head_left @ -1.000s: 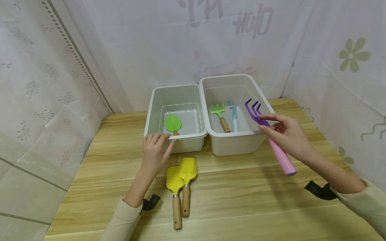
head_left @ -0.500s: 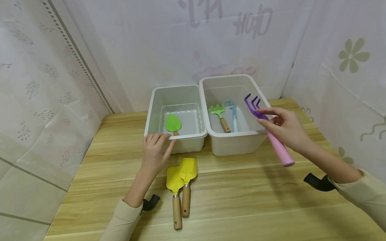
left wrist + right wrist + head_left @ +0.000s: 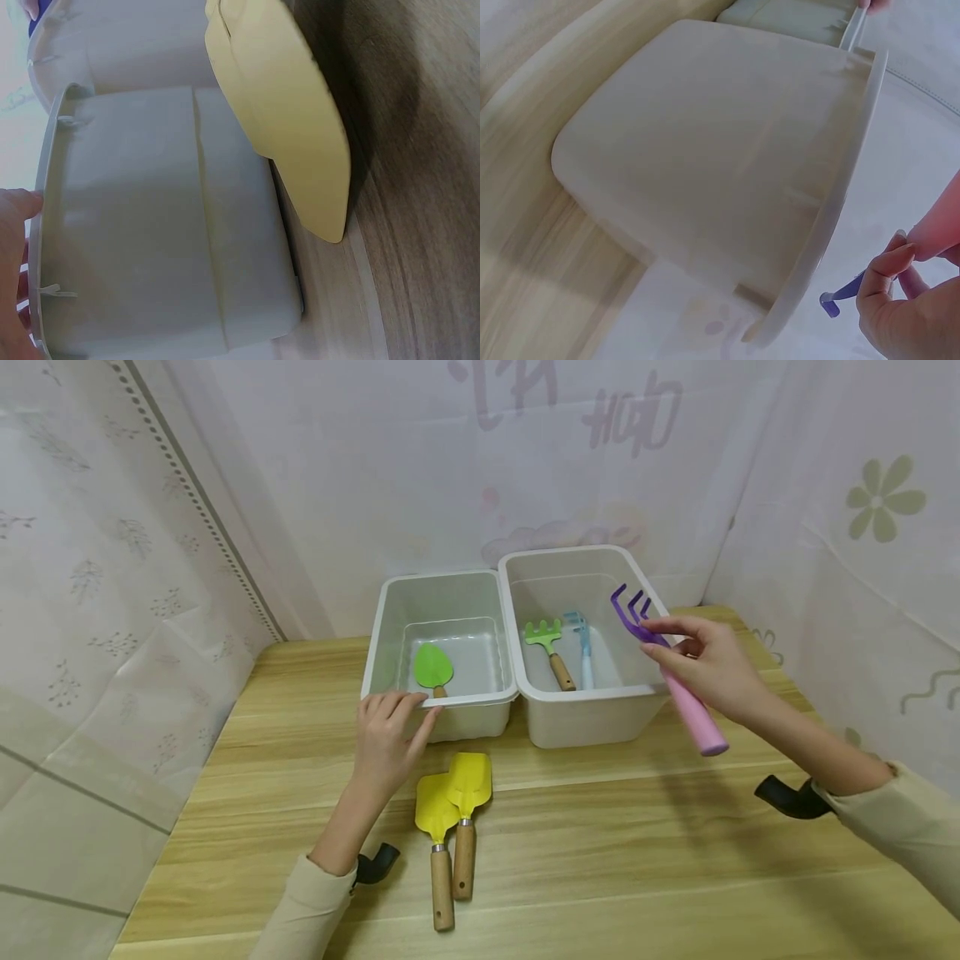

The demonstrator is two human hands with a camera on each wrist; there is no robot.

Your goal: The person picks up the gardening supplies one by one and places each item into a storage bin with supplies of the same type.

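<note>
My right hand pinches a hand cultivator near the neck, between thumb and fingers. Its purple curved tines reach over the right side of the right bin, and its pink handle slants down outside. In the right wrist view, a purple tine shows past the fingers. At the front of the left bin, my left hand grips the rim, fingers over the inside and thumb outside. A green leaf-shaped trowel lies in that bin. A green hand rake and a light blue cultivator lie in the right bin.
Two yellow trowels with wooden handles, a broader one and a narrower one, overlap on the wooden table before the bins. The bins stand side by side against a printed cloth backdrop.
My right hand has lifted the cultivator slightly, its handle end moving up and left. The left hand stays on the left bin's rim.
</note>
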